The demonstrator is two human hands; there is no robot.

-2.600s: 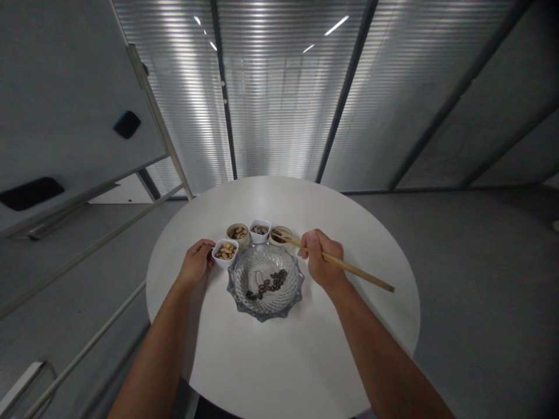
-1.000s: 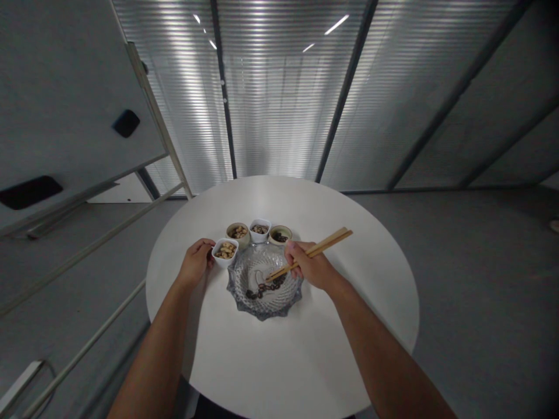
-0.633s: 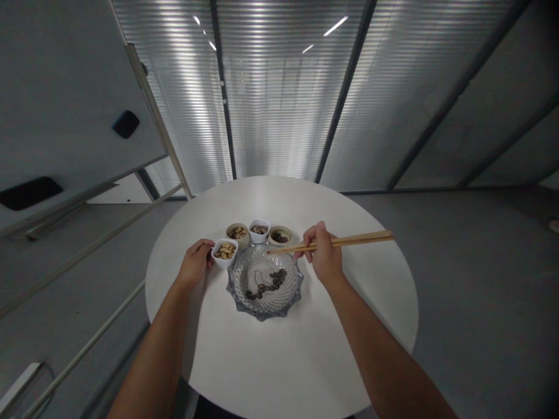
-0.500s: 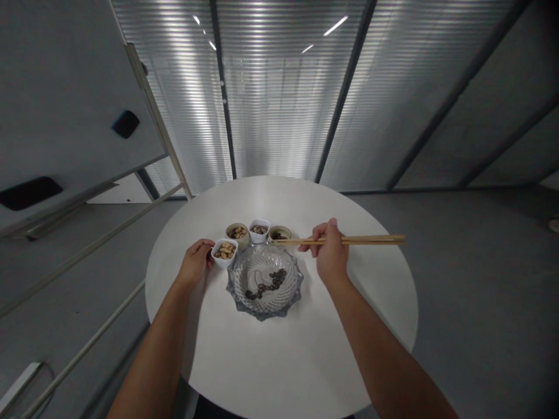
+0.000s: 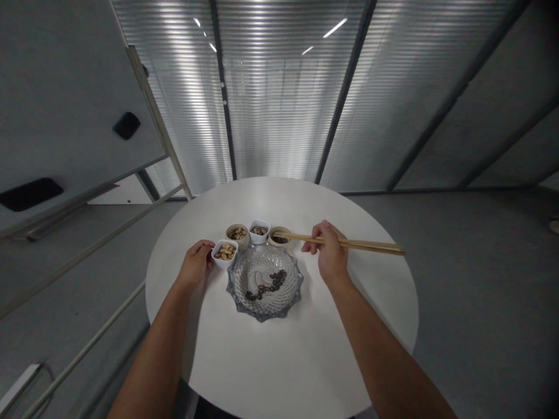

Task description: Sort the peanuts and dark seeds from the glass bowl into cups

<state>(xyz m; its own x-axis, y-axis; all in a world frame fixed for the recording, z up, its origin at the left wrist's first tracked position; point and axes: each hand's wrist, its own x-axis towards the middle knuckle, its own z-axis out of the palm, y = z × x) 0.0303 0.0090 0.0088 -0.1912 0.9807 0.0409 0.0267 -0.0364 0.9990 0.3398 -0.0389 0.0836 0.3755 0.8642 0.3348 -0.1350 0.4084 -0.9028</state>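
My right hand [image 5: 331, 256] is shut on a pair of wooden chopsticks [image 5: 349, 244] that point left. Their tips reach the rim of a small round bowl of dark food [image 5: 279, 236]. My left hand [image 5: 196, 265] has curled fingers against the side of a white square bowl of pale nuts [image 5: 225, 252]. Behind that stand a round beige bowl of nuts [image 5: 237, 234] and a white bowl of mixed nuts [image 5: 259, 230]. Dark beans [image 5: 266, 286] lie in a curving line inside a scalloped glass dish [image 5: 233, 285].
Everything stands on a round white table [image 5: 279, 361]. Grey floor [image 5: 480, 291] surrounds it. A whiteboard on a metal frame [image 5: 65, 99] leans in at the left, and a wall of slatted blinds [image 5: 279, 99] rises ahead.
My right hand has moved from over the glass dish up and right, and the chopsticks have swung round until their tips are at the dark-food bowl. My left hand has stayed in place.
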